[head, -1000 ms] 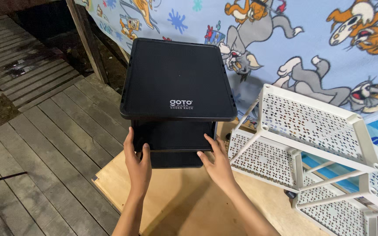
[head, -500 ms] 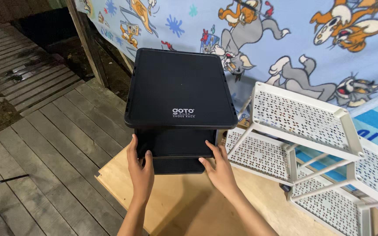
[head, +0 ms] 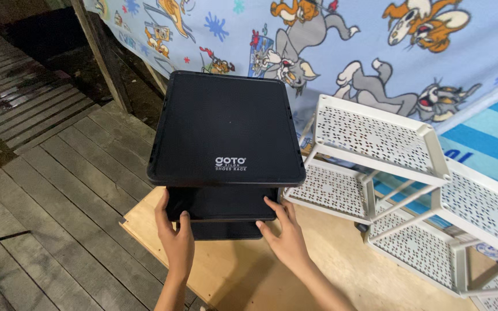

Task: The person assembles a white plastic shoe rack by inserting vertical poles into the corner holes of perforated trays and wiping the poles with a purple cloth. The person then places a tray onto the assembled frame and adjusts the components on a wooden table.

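Head view: I'm looking down on a black tiered rack [head: 226,129] that stands upright on a light wooden board [head: 226,270], and both my hands are on its lower tier.
Left hand: my left hand [head: 175,237] sits at the front left corner of the second tier, fingers wrapped up the side and thumb over the front edge, gripping that shelf.
Right hand: my right hand [head: 283,230] is on the front right corner of the same tier, fingers curled onto the shelf edge, palm turned toward the rack, clasping it.
Black rack: its flat top tier fills the middle of the view with small white lettering near the front edge; two lower tiers show beneath it, and the lowest touches the board.
Wooden board: it lies on the grey plank floor [head: 59,196], its corner poking out to the left of my left wrist.
White rack: a white perforated rack [head: 376,150] lies tilted on its side just beside the black one, to my right, with more of its tiers trailing toward the lower right.
Backdrop: a blue cartoon-print cloth [head: 341,52] hangs behind both racks, and a wooden post [head: 100,57] leans at its left edge.
Floor: the planks run off to the left into dark.
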